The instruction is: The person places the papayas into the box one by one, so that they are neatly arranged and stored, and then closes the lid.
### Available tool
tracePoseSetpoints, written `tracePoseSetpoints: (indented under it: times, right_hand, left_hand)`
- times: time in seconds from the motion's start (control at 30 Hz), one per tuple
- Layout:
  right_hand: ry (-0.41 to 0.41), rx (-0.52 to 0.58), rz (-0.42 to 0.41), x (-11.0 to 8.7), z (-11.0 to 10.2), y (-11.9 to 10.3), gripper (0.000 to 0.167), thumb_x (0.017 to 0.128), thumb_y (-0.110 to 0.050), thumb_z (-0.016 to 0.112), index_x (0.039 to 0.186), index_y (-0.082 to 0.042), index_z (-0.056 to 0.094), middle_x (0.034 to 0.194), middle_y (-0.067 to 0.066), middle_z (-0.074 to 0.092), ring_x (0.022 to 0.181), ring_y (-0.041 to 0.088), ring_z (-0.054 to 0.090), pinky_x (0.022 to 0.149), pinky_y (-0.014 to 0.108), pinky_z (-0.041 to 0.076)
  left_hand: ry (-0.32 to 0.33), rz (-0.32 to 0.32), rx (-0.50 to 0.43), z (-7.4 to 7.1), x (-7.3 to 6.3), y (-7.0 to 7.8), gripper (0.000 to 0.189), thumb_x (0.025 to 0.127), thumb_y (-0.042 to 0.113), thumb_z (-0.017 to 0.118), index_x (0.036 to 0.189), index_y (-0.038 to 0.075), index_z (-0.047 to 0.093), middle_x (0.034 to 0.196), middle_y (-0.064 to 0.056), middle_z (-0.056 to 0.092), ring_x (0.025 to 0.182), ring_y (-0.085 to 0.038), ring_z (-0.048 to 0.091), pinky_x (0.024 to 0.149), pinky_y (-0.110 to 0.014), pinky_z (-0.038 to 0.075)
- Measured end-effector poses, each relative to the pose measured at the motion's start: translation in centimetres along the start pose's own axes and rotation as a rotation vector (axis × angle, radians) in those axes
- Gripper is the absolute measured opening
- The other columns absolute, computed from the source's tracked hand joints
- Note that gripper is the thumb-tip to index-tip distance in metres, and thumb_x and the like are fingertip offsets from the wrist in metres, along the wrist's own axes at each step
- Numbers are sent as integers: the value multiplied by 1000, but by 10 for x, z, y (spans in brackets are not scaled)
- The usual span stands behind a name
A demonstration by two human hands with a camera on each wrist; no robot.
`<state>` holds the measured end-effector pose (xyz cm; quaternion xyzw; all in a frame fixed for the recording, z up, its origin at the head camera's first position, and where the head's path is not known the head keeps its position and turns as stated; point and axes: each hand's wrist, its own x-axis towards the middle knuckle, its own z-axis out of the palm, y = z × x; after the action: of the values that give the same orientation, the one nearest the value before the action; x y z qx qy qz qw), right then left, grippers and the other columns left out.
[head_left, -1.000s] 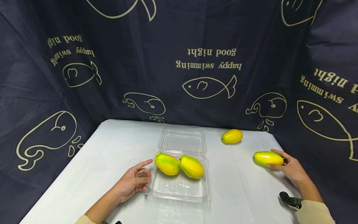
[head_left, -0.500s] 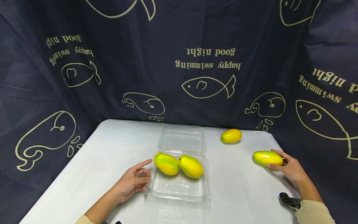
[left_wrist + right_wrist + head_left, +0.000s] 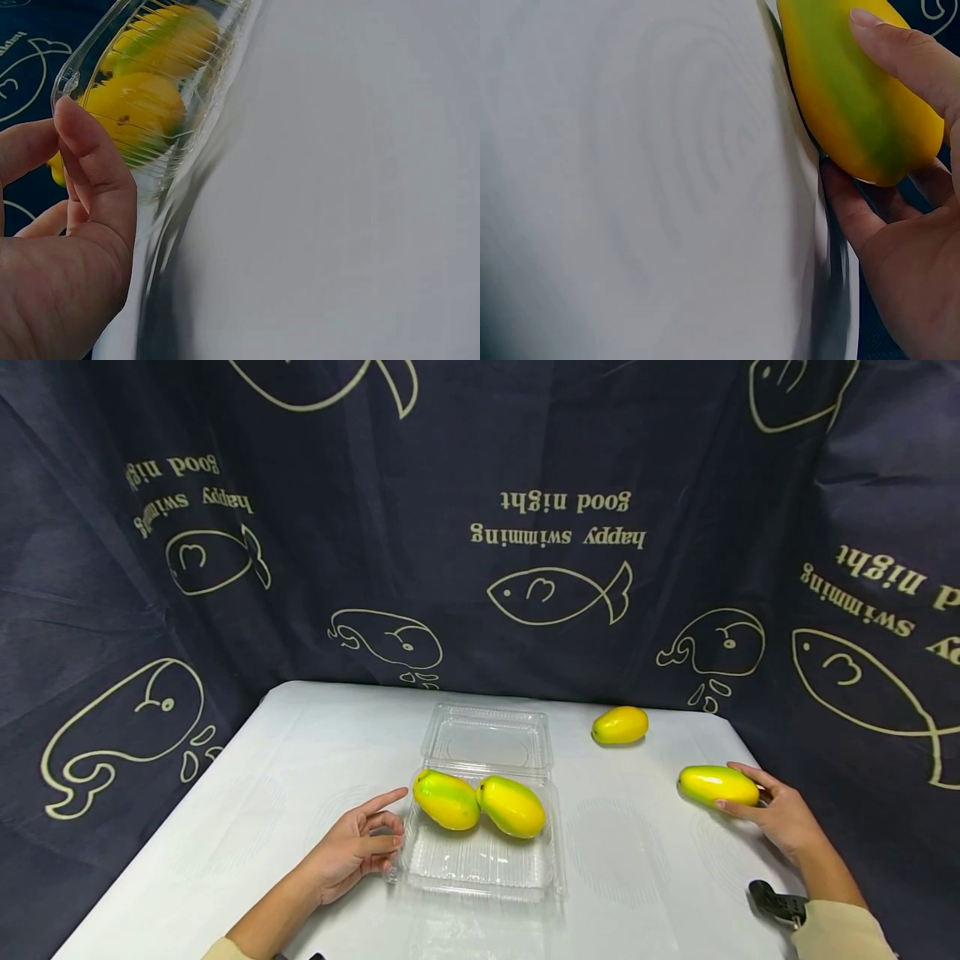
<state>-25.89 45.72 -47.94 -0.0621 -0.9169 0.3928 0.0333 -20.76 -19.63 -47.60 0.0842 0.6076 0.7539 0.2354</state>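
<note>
On the right of the white table, my right hand [image 3: 783, 814] grips a glossy yellow-green papaya [image 3: 718, 786] by its near end, thumb on one side and fingers on the other. The right wrist view shows the same papaya [image 3: 855, 90] close up beneath the thumb. At the middle lies an unfolded clear plastic box [image 3: 480, 867], its lid [image 3: 487, 739] laid back. Two papayas sit side by side in its base, a left one [image 3: 447, 800] and a right one [image 3: 513, 807]. My left hand [image 3: 352, 847] pinches the box's left rim, index finger extended toward the left papaya.
Another yellow papaya [image 3: 620, 726] lies near the table's back edge, right of the lid. A dark blue cloth [image 3: 420, 552] with fish drawings hangs behind and beside the white table [image 3: 300, 760]. A black wrist-camera mount [image 3: 776, 902] juts from the right sleeve.
</note>
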Motion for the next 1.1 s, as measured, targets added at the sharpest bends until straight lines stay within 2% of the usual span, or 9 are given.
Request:
tracePoseSetpoints:
  times: [0.1, 0.17, 0.27, 0.4, 0.57, 0.77, 0.87, 1.0, 1.1]
  right_hand:
    - [17, -16, -8, -2, 1, -1, 99, 81, -40, 87, 157, -3, 36, 155, 35, 35, 131, 50, 39, 101, 61, 38]
    - [31, -31, -10, -4, 3, -2, 97, 81, -40, 87, 157, -4, 37, 153, 34, 38, 128, 47, 42, 95, 49, 40]
    - [49, -56, -18, -6, 4, -3, 95, 82, -41, 86, 156, -5, 39, 151, 34, 41, 125, 44, 44, 87, 33, 36]
    - [75, -78, -33, -8, 6, -5, 93, 82, -43, 86, 155, -5, 42, 150, 32, 44, 123, 40, 47, 81, 23, 35]
    - [115, -84, -28, -12, 9, -7, 91, 82, -43, 86, 154, -6, 45, 150, 29, 47, 119, 34, 47, 80, 23, 34]
    - [140, -73, -15, -17, 12, -10, 91, 81, -41, 87, 153, -5, 45, 151, 30, 45, 124, 41, 48, 78, 19, 33]
    - [153, -83, -19, -20, 13, -11, 89, 81, -41, 87, 152, -5, 47, 150, 30, 47, 115, 26, 52, 75, 18, 35]
    - [161, -89, -28, -24, 15, -14, 89, 80, -42, 88, 151, -7, 49, 150, 28, 48, 106, 7, 48, 74, 16, 37]
    - [153, -88, -30, -27, 16, -16, 89, 79, -43, 88, 151, -7, 49, 150, 29, 48, 113, 20, 53, 73, 15, 37]
  left_hand:
    - [3, -3, 0, 0, 0, 0, 85, 95, -2, 66, 164, 9, 18, 103, 3, 57, 71, -7, 57, 62, -18, 56]
    - [5, -6, 1, 0, 0, 0, 85, 95, -2, 66, 164, 9, 18, 103, 3, 56, 71, -7, 57, 62, -18, 56]
    - [8, -6, 3, 0, 1, 0, 84, 95, -3, 65, 164, 10, 19, 103, 3, 57, 71, -7, 57, 62, -18, 56]
    - [6, -4, 2, -1, 1, 0, 84, 95, -3, 65, 164, 9, 19, 103, 3, 57, 71, -7, 57, 62, -18, 56]
    - [2, -6, 1, 0, 1, 0, 84, 95, -4, 64, 164, 9, 18, 104, 3, 56, 71, -7, 57, 62, -18, 56]
    - [1, -7, 3, 1, 1, 2, 85, 95, -3, 65, 164, 8, 16, 104, 2, 56, 72, -8, 57, 62, -18, 56]
    - [1, -7, 4, 1, 1, 2, 86, 95, -2, 65, 164, 8, 16, 104, 2, 56, 72, -8, 57, 63, -18, 56]
    - [1, -6, 6, 1, 0, 2, 84, 95, -3, 64, 164, 8, 17, 103, 3, 56, 72, -8, 57, 63, -18, 56]
    - [2, -7, 8, 1, 0, 2, 84, 95, -3, 64, 164, 9, 18, 103, 3, 56, 72, -8, 57, 63, -18, 55]
